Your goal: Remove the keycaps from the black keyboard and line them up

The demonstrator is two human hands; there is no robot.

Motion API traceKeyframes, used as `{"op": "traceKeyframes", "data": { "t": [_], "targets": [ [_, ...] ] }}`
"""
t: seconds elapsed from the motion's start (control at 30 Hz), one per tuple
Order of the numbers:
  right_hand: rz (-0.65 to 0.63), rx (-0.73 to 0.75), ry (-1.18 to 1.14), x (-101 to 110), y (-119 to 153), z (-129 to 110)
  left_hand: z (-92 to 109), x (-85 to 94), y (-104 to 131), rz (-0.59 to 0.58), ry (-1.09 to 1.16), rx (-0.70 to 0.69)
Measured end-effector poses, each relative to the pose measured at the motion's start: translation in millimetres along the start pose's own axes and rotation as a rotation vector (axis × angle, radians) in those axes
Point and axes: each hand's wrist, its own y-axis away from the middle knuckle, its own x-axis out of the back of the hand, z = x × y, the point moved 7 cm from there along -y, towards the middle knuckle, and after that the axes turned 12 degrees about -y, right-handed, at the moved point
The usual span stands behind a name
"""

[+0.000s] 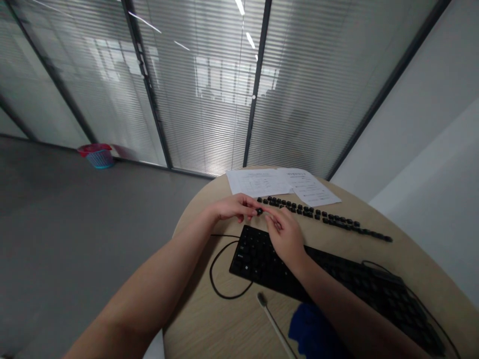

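Beyond the keyboard's upper left part, my left hand [236, 205] pinches a small black keycap [259, 211] between thumb and fingers. My right hand [285, 230] meets it from the other side, its fingertips at the keycap and the other fingers curled in. Below the hands lies a black keyboard [250, 252], slanting away to the right, partly covered by my right hand and forearm. Loose black keycaps [308, 213] stand in two long lines on the table behind my right hand, running down to the right.
Printed papers [258, 182] lie at the far edge of the round wooden table [217, 329]. A toothbrush [274, 321] and a blue cloth [312, 329] rest near me. Left of the keyboard loops a black cable [211, 274]. On the floor stands a basket [100, 158].
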Motion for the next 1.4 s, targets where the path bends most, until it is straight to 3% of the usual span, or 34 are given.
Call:
{"op": "traceKeyframes", "data": {
  "t": [0.27,0.53,0.63,0.73,0.87,0.97,1.13,1.4],
  "targets": [
    [-0.006,-0.006,0.101,-7.5,2.0,12.3,-0.3,-9.1,-0.6,-0.088,-0.04,-0.033],
    [-0.024,-0.036,0.166,-13.0,2.6,12.5,3.9,-7.3,3.3,-0.034,-0.146,0.033],
    [-0.072,-0.034,0.189,-8.8,0.5,9.7,0.9,9.5,5.8,0.105,-0.227,0.091],
    [-0.184,-0.059,0.225,-4.2,-8.4,17.7,-4.1,40.4,9.0,0.375,-0.346,0.163],
    [-0.328,-0.185,0.3,-7.6,-30.4,52.8,-7.5,72.2,15.7,0.685,-0.527,0.262],
    [-0.402,-0.337,0.371,-19.3,-44.2,83.5,-6.2,78.2,19.0,0.773,-0.638,0.306],
    [-0.453,-0.393,0.408,-39.8,-54.4,101.1,-4.8,72.9,17.8,0.761,-0.795,0.339],
    [-0.482,-0.396,0.435,-46.3,-56.5,108.0,-18.7,47.7,-9.5,0.583,-1.008,0.32]
  ]
}}
